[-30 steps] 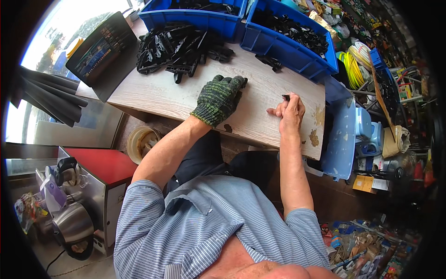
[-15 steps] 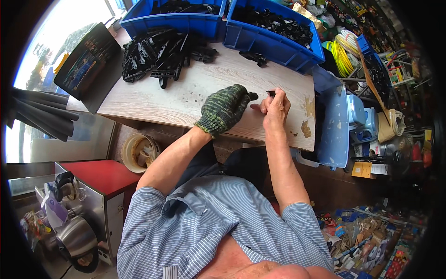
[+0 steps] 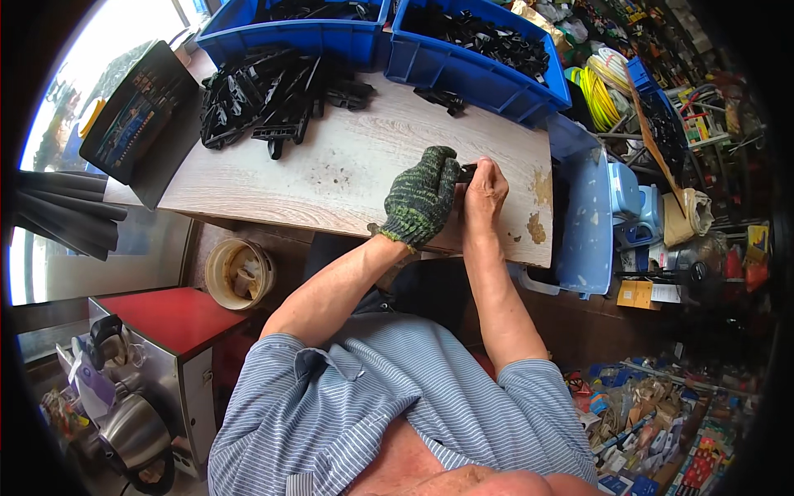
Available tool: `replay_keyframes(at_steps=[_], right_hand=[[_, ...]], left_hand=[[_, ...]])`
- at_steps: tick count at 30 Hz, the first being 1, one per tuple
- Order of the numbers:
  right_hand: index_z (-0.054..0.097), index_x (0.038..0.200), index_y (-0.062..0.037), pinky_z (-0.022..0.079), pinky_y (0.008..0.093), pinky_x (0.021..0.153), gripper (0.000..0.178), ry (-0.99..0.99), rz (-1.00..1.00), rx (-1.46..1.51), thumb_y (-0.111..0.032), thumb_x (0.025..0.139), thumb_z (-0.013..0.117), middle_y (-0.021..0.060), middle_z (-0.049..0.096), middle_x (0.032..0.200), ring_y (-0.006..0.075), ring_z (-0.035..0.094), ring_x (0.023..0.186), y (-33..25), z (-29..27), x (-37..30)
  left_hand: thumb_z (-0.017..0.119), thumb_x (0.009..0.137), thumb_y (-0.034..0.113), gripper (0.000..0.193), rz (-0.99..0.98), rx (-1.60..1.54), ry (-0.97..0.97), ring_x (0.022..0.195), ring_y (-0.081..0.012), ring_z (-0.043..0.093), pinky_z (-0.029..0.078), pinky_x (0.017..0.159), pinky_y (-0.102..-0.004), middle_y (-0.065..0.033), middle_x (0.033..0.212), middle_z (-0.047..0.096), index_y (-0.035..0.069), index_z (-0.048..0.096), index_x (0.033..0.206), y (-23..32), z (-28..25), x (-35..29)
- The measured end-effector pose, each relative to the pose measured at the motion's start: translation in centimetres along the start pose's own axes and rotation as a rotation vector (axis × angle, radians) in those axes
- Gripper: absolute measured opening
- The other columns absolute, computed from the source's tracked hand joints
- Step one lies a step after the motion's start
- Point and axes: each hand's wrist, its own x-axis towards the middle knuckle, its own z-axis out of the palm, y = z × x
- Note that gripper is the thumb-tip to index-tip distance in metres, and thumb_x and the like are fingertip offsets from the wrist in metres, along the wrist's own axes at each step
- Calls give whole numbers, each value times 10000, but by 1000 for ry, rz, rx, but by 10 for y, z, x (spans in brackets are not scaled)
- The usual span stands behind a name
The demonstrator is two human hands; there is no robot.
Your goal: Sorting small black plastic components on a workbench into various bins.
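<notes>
My left hand (image 3: pixel 420 198), in a dark green knitted glove, is closed with its fingers curled against a small black plastic part (image 3: pixel 467 172). My bare right hand (image 3: pixel 485 194) pinches from the other side, thumb on top. The hands meet over the front right of the pale wood-grain table (image 3: pixel 347 190). Fingers cover most of the part, so its shape and whether it is one piece or two cannot be told. A heap of long black plastic parts (image 3: pixel 256 95) lies at the table's back left. A few smaller black pieces (image 3: pixel 441 100) lie in front of the right bin.
Two blue bins, one at the back left (image 3: pixel 289 41) and one at the back right (image 3: pixel 517 103), hold black parts. A dark propped panel (image 3: pixel 136 116) stands at the left. A light-blue tub (image 3: pixel 585 240) adjoins the table's right end; a bucket (image 3: pixel 213 277) sits below its front edge.
My left hand has moved right and met my right hand; the gap between them has closed around the black part. The view has shifted slightly.
</notes>
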Motion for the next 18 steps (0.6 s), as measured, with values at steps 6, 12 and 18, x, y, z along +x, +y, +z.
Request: replay_keyframes(at_steps=[6, 12, 18], right_hand=[[500, 718, -86, 415, 291, 483, 299, -11, -26, 10, -259, 962, 488, -18, 399, 663, 108, 425, 554, 4, -2, 1], [450, 675, -85, 307, 264, 579, 278, -67, -72, 171, -131, 944, 506, -67, 357, 687, 62, 322, 662, 25, -21, 15], [454, 696, -92, 303, 261, 579, 274, -89, -96, 128, -146, 956, 522, -68, 359, 687, 60, 325, 655, 36, -26, 24]], left_hand=[[480, 1023, 268, 277, -141, -39, 24, 815, -411, 662, 505, 710, -485, -205, 896, 687, 91, 569, 1217, 4, 5, 1], [521, 986, 208, 340, -53, -112, 3, 812, -427, 656, 504, 700, -496, -208, 892, 689, 81, 496, 1300, 15, 32, -3], [545, 972, 229, 385, 41, -107, 16, 823, -423, 662, 514, 710, -491, -228, 925, 686, 66, 489, 1316, 9, 31, -4]])
